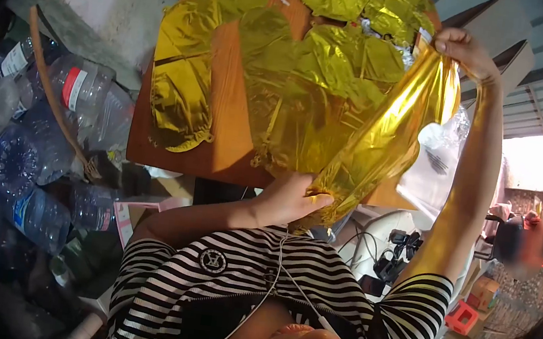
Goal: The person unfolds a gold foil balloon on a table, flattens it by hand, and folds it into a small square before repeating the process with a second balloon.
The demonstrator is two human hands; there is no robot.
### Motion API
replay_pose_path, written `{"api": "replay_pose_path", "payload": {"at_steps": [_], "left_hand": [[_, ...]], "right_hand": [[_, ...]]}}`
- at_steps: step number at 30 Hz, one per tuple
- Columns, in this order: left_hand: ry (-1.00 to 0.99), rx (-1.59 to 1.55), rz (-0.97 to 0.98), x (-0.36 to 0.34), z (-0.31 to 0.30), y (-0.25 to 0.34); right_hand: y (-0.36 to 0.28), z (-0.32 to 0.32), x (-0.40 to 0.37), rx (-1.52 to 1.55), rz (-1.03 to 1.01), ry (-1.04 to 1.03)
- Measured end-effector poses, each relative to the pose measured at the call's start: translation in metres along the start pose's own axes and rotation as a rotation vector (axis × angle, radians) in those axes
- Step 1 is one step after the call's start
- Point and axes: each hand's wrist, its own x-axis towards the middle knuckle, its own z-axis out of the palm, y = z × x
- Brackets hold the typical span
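Observation:
A shiny gold foil balloon [382,138], flat and without air, is stretched at a slant between my two hands. My right hand [465,52] is raised at the upper right and pinches its top end, beside a small white tab. Close to my chest, my left hand [295,199] is closed on the gathered lower end, its thumb lying over the foil. More flat gold foil balloons lie on the wooden table [223,124]: a curved one [185,73] at the left, a wide overlapping layer in the middle, and crumpled ones [371,3] at the far edge.
Several large clear plastic bottles [24,161] are piled left of the table, with a curved wooden stick [53,88] across them. Clear plastic wrapping [446,139] hangs at the table's right side. Black cables and plugs [399,251] lie right of my body. A red plastic stool [462,317] stands farther right.

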Motion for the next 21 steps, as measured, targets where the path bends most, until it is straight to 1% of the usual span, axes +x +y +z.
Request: {"api": "replay_pose_path", "payload": {"at_steps": [2,3,4,6,7,8,10,11,12,14,15,17,18,19,20,21], "left_hand": [[-0.046,-0.130,-0.063,-0.017,-0.018,0.001],[-0.085,-0.040,-0.211,-0.025,-0.026,0.002],[-0.084,-0.046,-0.222,-0.032,-0.031,-0.002],[0.116,-0.132,-0.158,-0.044,-0.040,-0.012],[0.140,-0.121,-0.198,-0.047,-0.046,-0.015],[0.139,-0.124,-0.203,-0.050,-0.052,-0.015],[0.144,0.154,-0.293,-0.052,-0.063,-0.013],[0.203,0.065,-0.319,-0.052,-0.062,-0.014],[0.203,0.061,-0.322,-0.051,-0.063,-0.016],[0.387,0.371,0.057,-0.049,-0.066,-0.022],[0.386,0.369,0.052,-0.048,-0.065,-0.027],[0.467,0.414,0.054,-0.046,-0.062,-0.035],[0.466,0.412,0.051,-0.045,-0.061,-0.036],[0.473,0.418,-0.015,-0.044,-0.060,-0.033],[0.478,0.423,-0.079,-0.044,-0.060,-0.030],[0.475,0.423,-0.080,-0.044,-0.062,-0.028]], "right_hand": [[-0.004,0.010,0.029,-0.208,-0.024,0.001],[-0.004,0.016,0.041,-0.240,-0.060,0.013],[0.004,0.015,0.058,-0.235,-0.055,0.003],[0.021,0.013,0.089,-0.268,-0.049,0.008],[0.018,0.023,0.098,-0.253,0.024,0.044],[0.019,0.030,0.105,-0.251,0.027,0.041],[0.026,0.038,0.124,-0.465,-0.030,0.079],[0.032,0.040,0.136,-0.572,-0.059,0.097],[0.037,0.043,0.148,-0.679,-0.089,0.114],[0.040,0.051,0.168,-0.890,-0.151,0.146],[0.040,0.053,0.178,-0.798,-0.090,0.084],[0.041,0.059,0.190,-0.805,-0.112,0.066],[0.042,0.062,0.195,-0.814,-0.137,0.054],[0.032,0.070,0.191,-0.787,-0.055,0.076],[0.036,0.069,0.196,-0.786,-0.053,0.075],[0.041,0.069,0.205,-0.806,-0.067,0.062]]}}
